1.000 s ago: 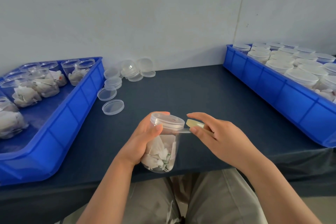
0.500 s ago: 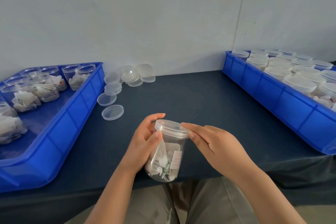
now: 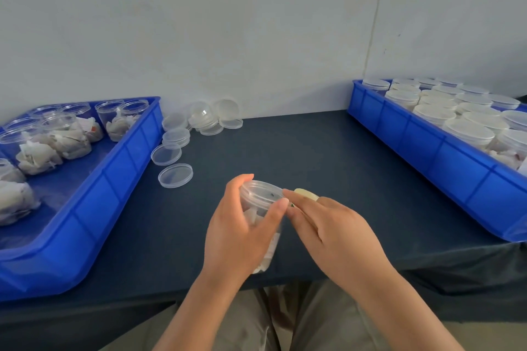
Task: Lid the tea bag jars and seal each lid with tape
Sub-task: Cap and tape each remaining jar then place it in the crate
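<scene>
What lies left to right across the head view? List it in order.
Left blue bin of open jars → loose lids → left hand gripping the jar → right hand holding the tape → right blue bin of lidded jars.

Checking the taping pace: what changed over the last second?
The right hand, pinching the tape, moved from beside the jar in against its lid. The left hand keeps its grip on the jar. The loose lids on the table stayed put.
</scene>
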`<control>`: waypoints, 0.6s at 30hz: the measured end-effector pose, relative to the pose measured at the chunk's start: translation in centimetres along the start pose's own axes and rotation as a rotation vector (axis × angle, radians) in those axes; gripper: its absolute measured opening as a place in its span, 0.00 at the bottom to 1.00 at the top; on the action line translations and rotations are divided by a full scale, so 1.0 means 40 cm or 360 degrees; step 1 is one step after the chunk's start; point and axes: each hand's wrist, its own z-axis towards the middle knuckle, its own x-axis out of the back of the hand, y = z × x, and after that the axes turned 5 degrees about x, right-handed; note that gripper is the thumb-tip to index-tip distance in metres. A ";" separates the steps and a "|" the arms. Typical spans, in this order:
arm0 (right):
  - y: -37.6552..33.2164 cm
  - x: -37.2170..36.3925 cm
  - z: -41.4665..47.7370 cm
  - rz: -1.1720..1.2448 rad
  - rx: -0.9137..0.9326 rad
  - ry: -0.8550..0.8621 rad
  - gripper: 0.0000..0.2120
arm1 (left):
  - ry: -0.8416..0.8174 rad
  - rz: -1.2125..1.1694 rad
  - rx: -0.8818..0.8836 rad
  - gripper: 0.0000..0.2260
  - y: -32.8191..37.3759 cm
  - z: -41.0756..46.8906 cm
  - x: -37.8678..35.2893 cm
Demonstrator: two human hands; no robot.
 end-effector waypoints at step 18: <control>0.118 0.004 0.024 0.0350 0.0114 -0.0258 0.23 | -0.0551 -0.0751 0.0063 0.27 -0.107 0.079 0.044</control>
